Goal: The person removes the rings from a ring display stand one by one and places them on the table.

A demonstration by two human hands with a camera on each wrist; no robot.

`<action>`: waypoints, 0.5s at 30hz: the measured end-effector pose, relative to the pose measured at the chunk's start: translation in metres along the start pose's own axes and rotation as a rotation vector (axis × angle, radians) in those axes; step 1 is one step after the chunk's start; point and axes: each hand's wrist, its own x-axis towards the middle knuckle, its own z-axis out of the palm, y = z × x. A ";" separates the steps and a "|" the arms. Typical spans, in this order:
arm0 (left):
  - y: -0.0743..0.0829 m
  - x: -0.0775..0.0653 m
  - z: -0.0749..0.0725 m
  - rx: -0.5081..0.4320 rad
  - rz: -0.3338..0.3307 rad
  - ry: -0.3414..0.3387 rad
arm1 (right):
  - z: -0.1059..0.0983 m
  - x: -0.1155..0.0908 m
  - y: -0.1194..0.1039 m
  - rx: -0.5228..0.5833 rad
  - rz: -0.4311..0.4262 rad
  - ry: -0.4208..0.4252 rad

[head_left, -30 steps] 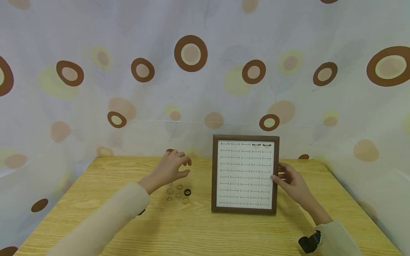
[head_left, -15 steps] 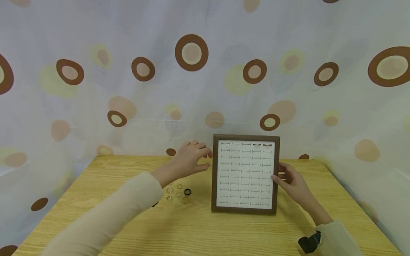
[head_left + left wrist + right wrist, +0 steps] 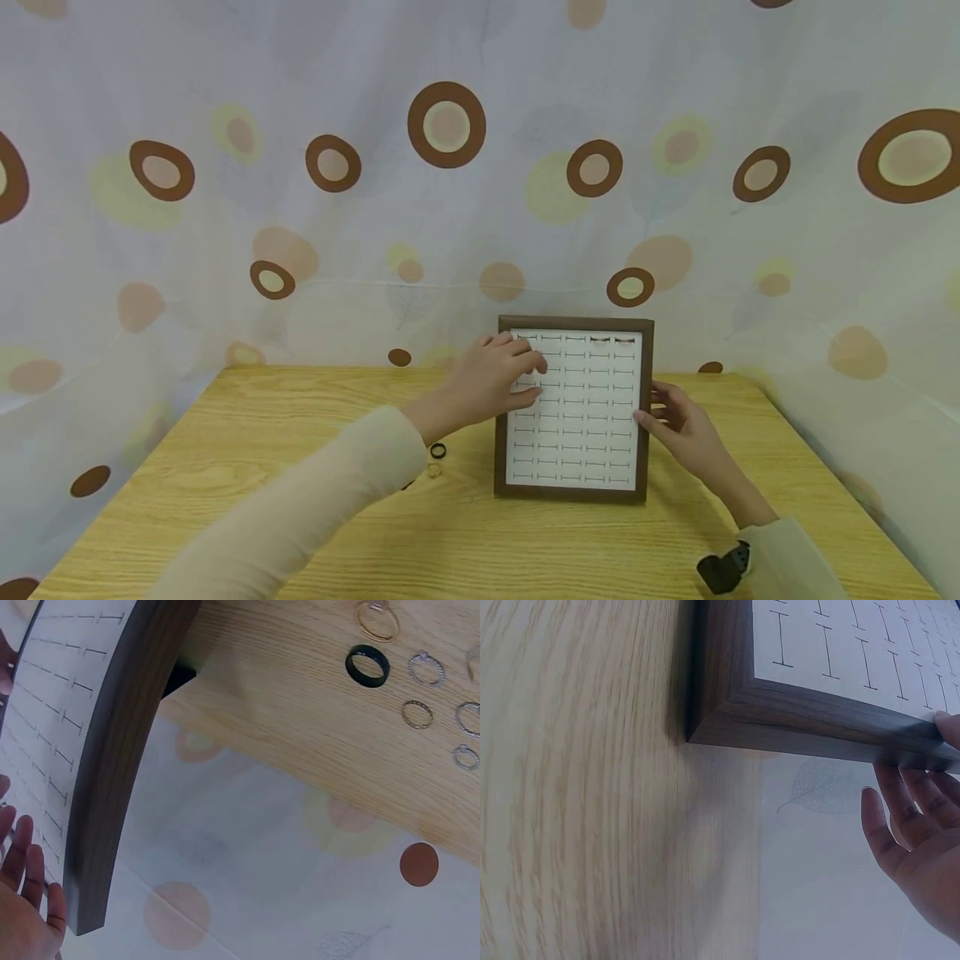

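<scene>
A brown-framed ring display board (image 3: 573,492) stands upright on the table, its white face lined with rows of slits. Two rings (image 3: 612,340) sit in the slits at its top right. My right hand (image 3: 678,429) grips the board's right edge, thumb on the front and fingers behind. In front of the board's upper left is my left hand (image 3: 491,379), thumb and fingers curled toward each other. At the left wrist view's edge, a partly cut-off silvery ring (image 3: 3,849) shows by the fingers. A black ring (image 3: 438,451) and a gold ring (image 3: 434,471) lie below the left forearm.
Several silver and gold-toned rings (image 3: 426,667) lie on the wooden table (image 3: 450,550), hidden in the head view by the left sleeve. Behind the table hangs a patterned curtain (image 3: 495,217). A dark wrist camera (image 3: 723,568) sits on the right wrist.
My left hand has moved right, from above the loose rings to in front of the board's upper left. My right hand and the board have stayed put.
</scene>
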 end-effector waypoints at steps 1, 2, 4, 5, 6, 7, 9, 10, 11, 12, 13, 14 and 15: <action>0.002 0.003 0.001 0.007 0.003 0.004 | 0.000 0.000 0.000 -0.001 0.000 0.001; 0.004 0.006 0.002 0.017 0.005 0.008 | 0.000 0.000 -0.001 -0.004 0.001 0.002; 0.008 0.011 0.004 0.040 0.002 0.009 | 0.000 0.000 -0.001 -0.009 0.004 0.004; 0.009 0.014 0.005 0.044 0.001 0.013 | 0.000 0.000 -0.001 -0.010 0.006 0.006; 0.011 0.017 0.005 0.051 -0.002 0.016 | 0.000 0.000 -0.002 -0.011 0.009 0.006; 0.013 0.020 0.006 0.056 -0.007 0.021 | 0.000 0.000 -0.002 -0.011 0.010 0.005; 0.016 0.024 0.007 0.065 -0.015 0.026 | 0.000 0.000 -0.001 -0.010 0.011 0.003; 0.017 0.027 0.007 0.068 -0.018 0.029 | 0.000 0.000 -0.001 -0.011 0.010 0.003; 0.018 0.029 0.007 0.074 -0.022 0.030 | 0.000 0.000 -0.001 -0.011 0.008 0.002; 0.019 0.032 0.008 0.084 -0.027 0.029 | 0.000 0.000 -0.001 -0.010 0.006 0.002; 0.020 0.034 0.008 0.090 -0.030 0.029 | 0.000 0.000 -0.001 -0.009 0.003 0.002; 0.021 0.036 0.008 0.099 -0.034 0.027 | 0.000 0.000 -0.001 -0.007 0.002 0.001; 0.022 0.039 0.007 0.104 -0.039 0.028 | 0.000 0.000 -0.001 -0.006 0.001 0.001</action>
